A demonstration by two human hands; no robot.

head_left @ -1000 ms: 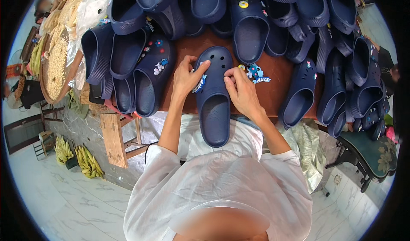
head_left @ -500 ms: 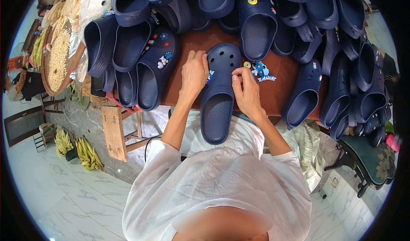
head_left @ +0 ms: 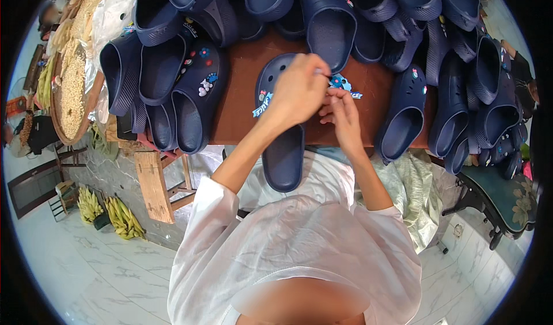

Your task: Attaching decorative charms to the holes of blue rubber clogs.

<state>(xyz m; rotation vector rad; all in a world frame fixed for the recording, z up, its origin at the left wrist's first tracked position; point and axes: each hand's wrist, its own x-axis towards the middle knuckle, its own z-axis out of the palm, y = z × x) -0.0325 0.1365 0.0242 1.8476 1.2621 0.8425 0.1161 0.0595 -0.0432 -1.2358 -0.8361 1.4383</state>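
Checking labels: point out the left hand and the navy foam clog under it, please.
Bare left hand [head_left: 300, 90]: head view, back of hand.
Navy foam clog [head_left: 284, 153]: head view, insole toward heel.

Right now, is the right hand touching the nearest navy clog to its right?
Apart. The head view shows a strip of brown tabletop between the right hand and that navy clog.

Pale kernels [head_left: 72, 109] on a brown-rimmed tray [head_left: 93, 101]
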